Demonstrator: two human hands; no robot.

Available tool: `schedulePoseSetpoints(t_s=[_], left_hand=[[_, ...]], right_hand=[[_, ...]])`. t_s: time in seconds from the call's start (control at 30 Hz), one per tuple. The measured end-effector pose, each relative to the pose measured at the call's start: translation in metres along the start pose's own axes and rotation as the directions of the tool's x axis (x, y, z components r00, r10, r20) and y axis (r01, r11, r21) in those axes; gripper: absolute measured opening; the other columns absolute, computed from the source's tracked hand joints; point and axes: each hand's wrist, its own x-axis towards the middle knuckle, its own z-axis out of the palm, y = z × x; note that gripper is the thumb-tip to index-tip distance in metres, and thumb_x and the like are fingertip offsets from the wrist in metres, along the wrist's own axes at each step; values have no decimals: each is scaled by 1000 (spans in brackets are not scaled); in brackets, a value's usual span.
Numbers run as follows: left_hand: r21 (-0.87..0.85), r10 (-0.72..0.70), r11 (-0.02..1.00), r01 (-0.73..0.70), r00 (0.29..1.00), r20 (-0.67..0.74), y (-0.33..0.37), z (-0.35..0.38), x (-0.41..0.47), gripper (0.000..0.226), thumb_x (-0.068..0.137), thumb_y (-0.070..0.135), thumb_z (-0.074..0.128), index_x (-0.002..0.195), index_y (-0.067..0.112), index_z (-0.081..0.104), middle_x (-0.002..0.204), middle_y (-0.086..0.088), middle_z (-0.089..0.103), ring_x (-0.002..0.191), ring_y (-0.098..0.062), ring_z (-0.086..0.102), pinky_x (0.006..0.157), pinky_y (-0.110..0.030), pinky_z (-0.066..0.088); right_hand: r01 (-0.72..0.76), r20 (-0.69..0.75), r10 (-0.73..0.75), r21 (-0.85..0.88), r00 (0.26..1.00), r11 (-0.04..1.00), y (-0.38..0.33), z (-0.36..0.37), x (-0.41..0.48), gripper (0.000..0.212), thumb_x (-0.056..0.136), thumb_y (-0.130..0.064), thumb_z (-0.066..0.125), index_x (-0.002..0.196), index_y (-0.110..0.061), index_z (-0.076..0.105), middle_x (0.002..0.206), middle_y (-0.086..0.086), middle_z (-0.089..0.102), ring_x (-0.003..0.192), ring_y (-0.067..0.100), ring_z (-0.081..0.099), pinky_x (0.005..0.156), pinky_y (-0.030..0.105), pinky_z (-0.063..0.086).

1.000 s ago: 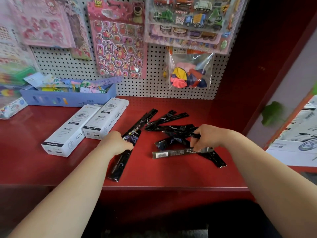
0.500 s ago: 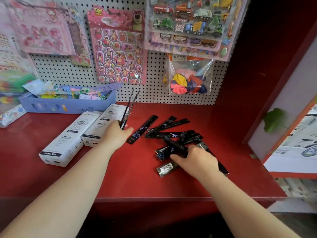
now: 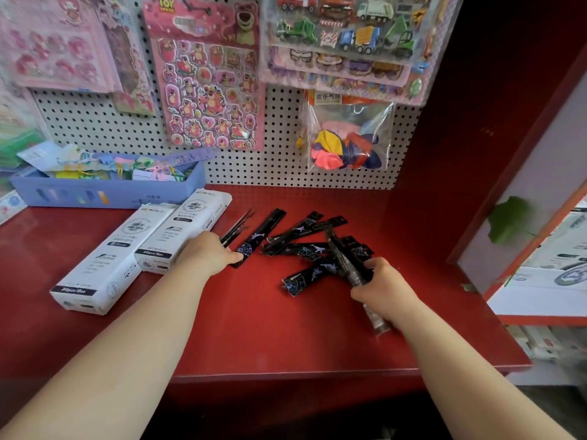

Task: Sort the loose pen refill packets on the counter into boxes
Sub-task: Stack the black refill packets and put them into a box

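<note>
I judge the sorting is only at its start: my left hand (image 3: 209, 253) pinches a few thin packets (image 3: 237, 227) beside the two white boxes (image 3: 109, 258), my right hand (image 3: 385, 291) grips one packet (image 3: 343, 260) from the loose pile (image 3: 303, 247) on the red counter (image 3: 286, 338), and I see none boxed.

Deep red counter (image 3: 286, 338) before me. On the counter lie black pen refill packets (image 3: 301, 249) printed with pale blue sharks and webs, white boxes (image 3: 104, 258) with grey and black lettering, and a lavender-blue tray (image 3: 127, 195) with pastel dashes.
</note>
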Motion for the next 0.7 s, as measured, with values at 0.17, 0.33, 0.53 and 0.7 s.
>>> schedulePoseSetpoints(t_s=[0.17,0.33,0.53,0.7], left_hand=[[-8,8,1000,-8,1000,-11,-2,2,2,34,69,36,70,92,12,59,103,-10,64,99,-31,58,92,-42,48],[-33,17,999,-18,999,-42,-5,3,-12,13,75,27,67,84,21,60,96,-4,64,101,-27,58,96,-37,44],[-110,69,992,-67,998,11,-31,-5,-50,9,76,17,66,82,22,63,80,-2,61,75,-20,56,62,-25,40],[-208,126,968,-141,989,-83,-54,-13,-83,17,79,13,63,95,19,65,72,5,55,69,-13,53,62,-26,38]], right_hand=[[102,-20,-100,131,995,986,5,-17,4,23,83,-11,56,64,-21,50,54,-2,43,48,12,38,47,25,26],[221,-45,-218,64,975,973,6,-29,11,23,85,-12,54,65,-24,50,53,-2,43,47,12,39,47,26,28],[427,4,-429,-105,903,898,-15,-20,7,15,83,-12,56,76,-25,62,67,-12,62,61,13,54,62,28,41],[687,206,-678,-432,706,585,-41,12,6,27,85,-10,50,104,-17,67,114,2,62,110,24,53,83,33,46]])
